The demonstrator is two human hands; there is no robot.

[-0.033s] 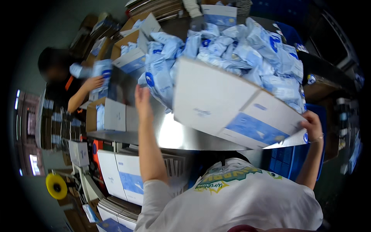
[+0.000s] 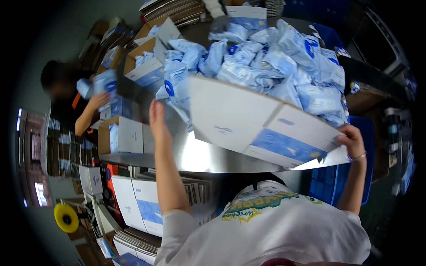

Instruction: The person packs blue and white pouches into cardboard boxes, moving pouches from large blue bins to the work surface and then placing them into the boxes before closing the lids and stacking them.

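A white cardboard carton (image 2: 226,119) with a blue printed panel is tilted in front of me; it looks folded flat. Its right end is gripped by my right hand (image 2: 352,141), with the fingers curled round the edge. To the left of the carton, my left hand (image 2: 158,116) is raised with its fingers stretched out and nothing in them. Close to that hand lies a pale blue plastic packet (image 2: 175,86), at the near-left end of a heap of similar packets (image 2: 244,71). The carton hides the near part of the heap.
The heap rests on a shiny metal table (image 2: 171,150). Open cartons (image 2: 146,68) with packets inside line its left side. A co-worker's hand (image 2: 100,101) holds a packet there. Folded cartons (image 2: 140,204) stand below the table's near edge; a blue crate (image 2: 326,181) is at the right.
The carton has shifted slightly left with my right hand. My left hand has also moved a little left, still open. The co-worker's packet has moved slightly left.
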